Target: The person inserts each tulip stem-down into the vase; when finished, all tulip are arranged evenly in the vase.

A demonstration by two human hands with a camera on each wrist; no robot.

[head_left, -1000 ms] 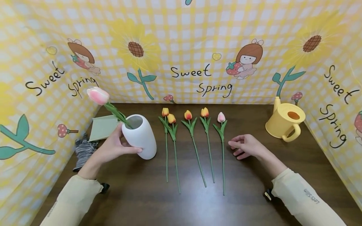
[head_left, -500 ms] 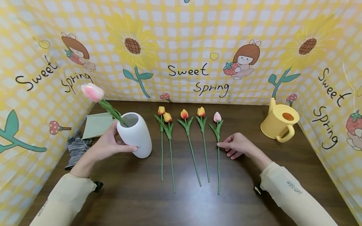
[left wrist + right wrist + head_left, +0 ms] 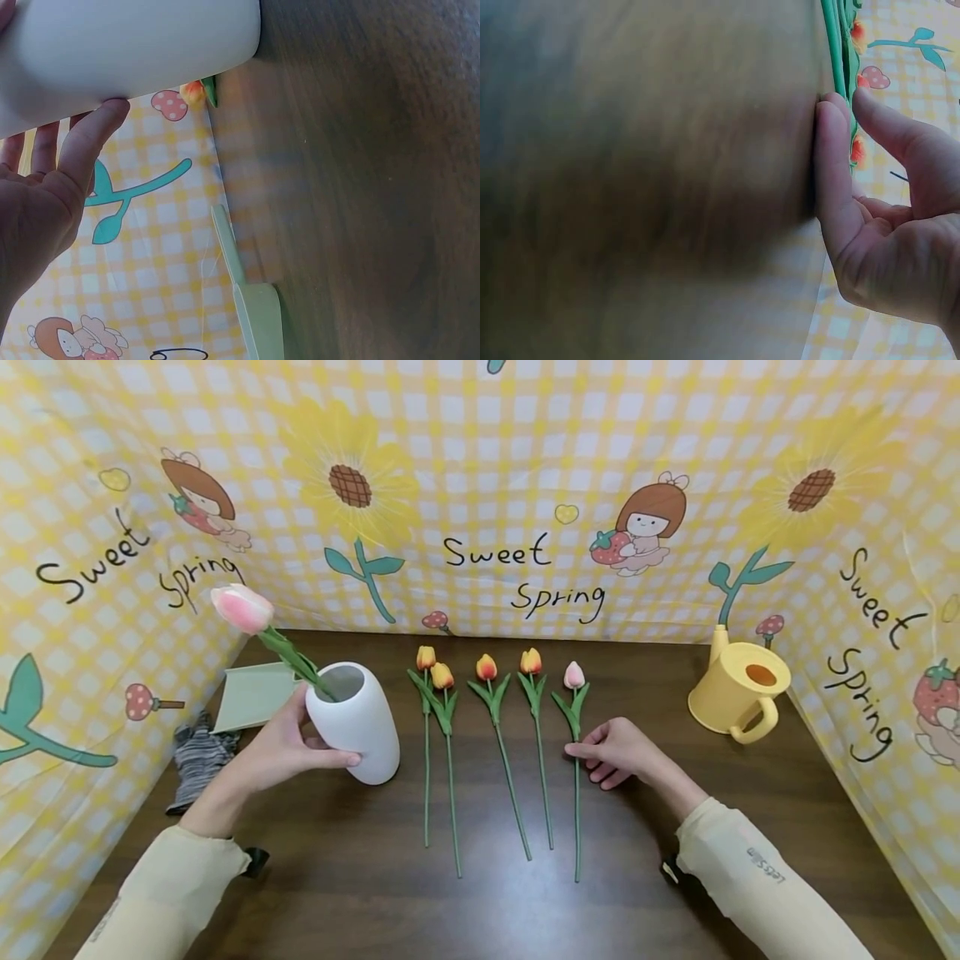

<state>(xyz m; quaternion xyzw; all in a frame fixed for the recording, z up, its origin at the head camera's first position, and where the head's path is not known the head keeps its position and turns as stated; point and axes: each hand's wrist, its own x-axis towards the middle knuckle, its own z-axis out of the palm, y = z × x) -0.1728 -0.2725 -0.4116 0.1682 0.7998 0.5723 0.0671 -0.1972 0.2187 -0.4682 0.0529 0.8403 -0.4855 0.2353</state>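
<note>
My left hand [image 3: 279, 750] grips a white vase [image 3: 363, 735] near its mouth, thumb across the front; the vase leans to the left. A large pink-and-white tulip [image 3: 243, 608] stands in the vase, its lower stem hidden inside. In the left wrist view the left hand [image 3: 56, 187] curls its fingers against the vase wall. My right hand [image 3: 622, 752] pinches the green stem of a small pink tulip [image 3: 574, 675] lying on the table, just below its leaves. In the right wrist view, the right hand [image 3: 889, 217] has thumb and fingertips on either side of the stem.
Several orange-yellow tulips [image 3: 487, 667] lie in a row on the dark wooden table [image 3: 337, 885] between the hands. A yellow watering can [image 3: 727, 697] stands back right. Left lie a pale green dustpan-like thing [image 3: 255, 695] and a grey knitted glove [image 3: 204, 760]. Checked cloth surrounds the table.
My right hand has moved left to the small pink tulip, and its fingertips have closed on the stem. The left hand keeps holding the vase. The head view has shifted slightly.
</note>
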